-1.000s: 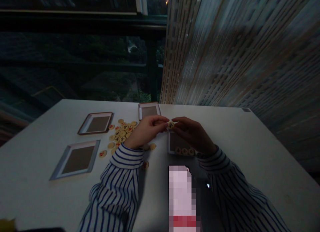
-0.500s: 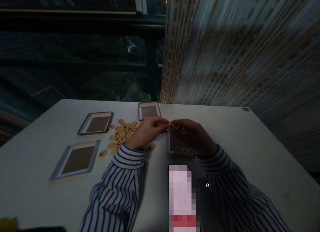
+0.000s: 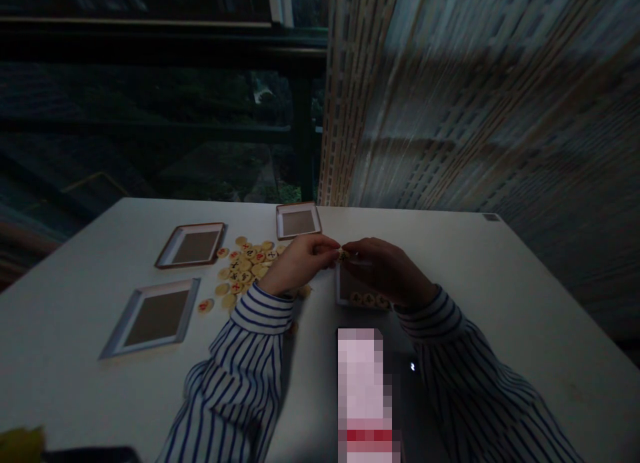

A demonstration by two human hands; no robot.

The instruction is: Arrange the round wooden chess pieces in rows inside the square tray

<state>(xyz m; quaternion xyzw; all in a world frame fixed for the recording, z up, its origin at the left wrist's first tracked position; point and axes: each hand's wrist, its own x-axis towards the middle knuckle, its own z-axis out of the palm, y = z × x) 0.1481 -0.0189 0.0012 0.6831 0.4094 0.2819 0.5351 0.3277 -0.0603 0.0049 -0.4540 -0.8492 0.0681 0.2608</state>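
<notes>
My left hand (image 3: 300,263) and my right hand (image 3: 387,270) meet above the white table (image 3: 500,296), both pinching one small round wooden game piece (image 3: 343,254) between their fingertips. Under my right hand lies a small tray (image 3: 345,293) with a row of pieces (image 3: 370,299) along its near edge. A heap of round pieces (image 3: 245,266) with red and black marks lies just left of my left hand. Both sleeves are white with blue stripes.
Three shallow trays lie on the table: a brown-rimmed one (image 3: 193,245), a pale-rimmed one (image 3: 155,316) nearer me, and a small one (image 3: 299,221) at the back. A blurred-out object (image 3: 365,390) stands near me. A beaded curtain (image 3: 475,103) hangs behind.
My hands have closed tighter round the piece, so less of it shows, and they have drifted slightly right and lower over the small tray.
</notes>
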